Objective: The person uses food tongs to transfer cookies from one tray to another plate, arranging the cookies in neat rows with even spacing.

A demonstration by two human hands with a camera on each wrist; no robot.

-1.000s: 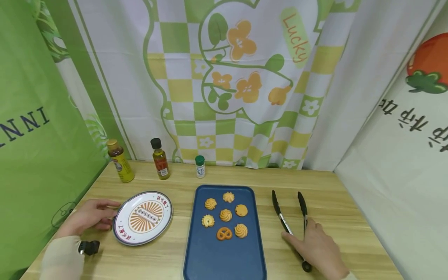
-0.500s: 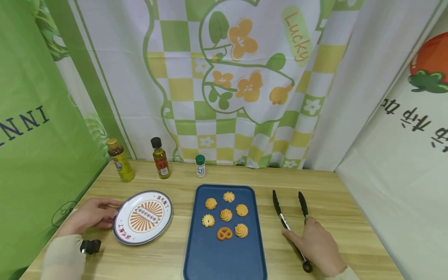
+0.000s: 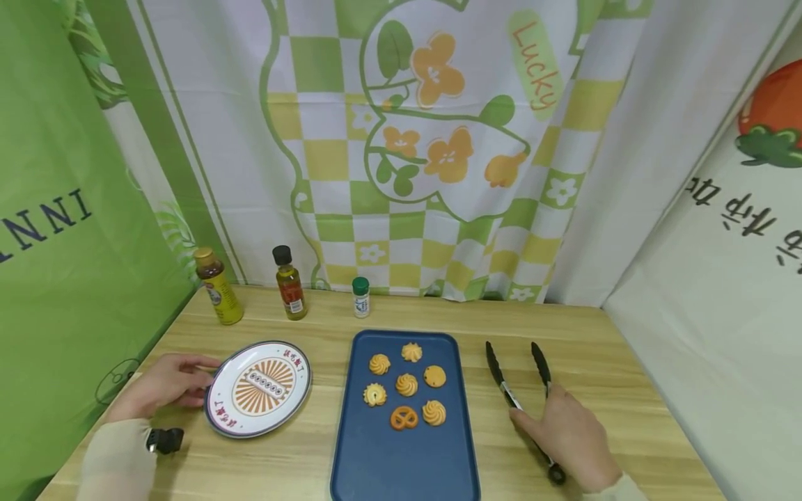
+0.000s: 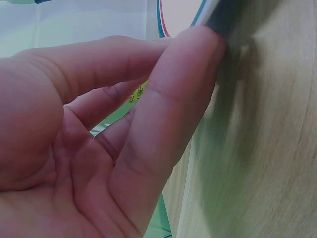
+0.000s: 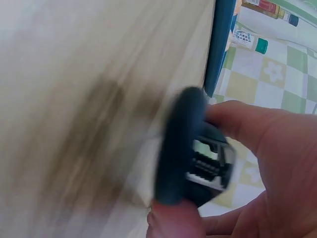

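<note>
At the left, my left hand pinches the near-left rim of a white oval plate with an orange ray pattern. In the left wrist view, thumb and fingers meet on the plate's rim. My right hand grips black-and-silver tongs, whose two arms stand apart and point toward the back. The right wrist view shows the tongs' handle between thumb and fingers. Between the hands lies a blue tray with several swirled cookies, a flat round biscuit and a pretzel.
Along the back of the wooden table stand a yellow-labelled bottle, an oil bottle with a black cap and a small green-capped shaker. A patterned curtain hangs behind; green cloth closes off the left.
The head view has shifted slightly. The hinge end of the tongs has swung a little to the right in my right hand. My left hand stays at the plate's rim.
</note>
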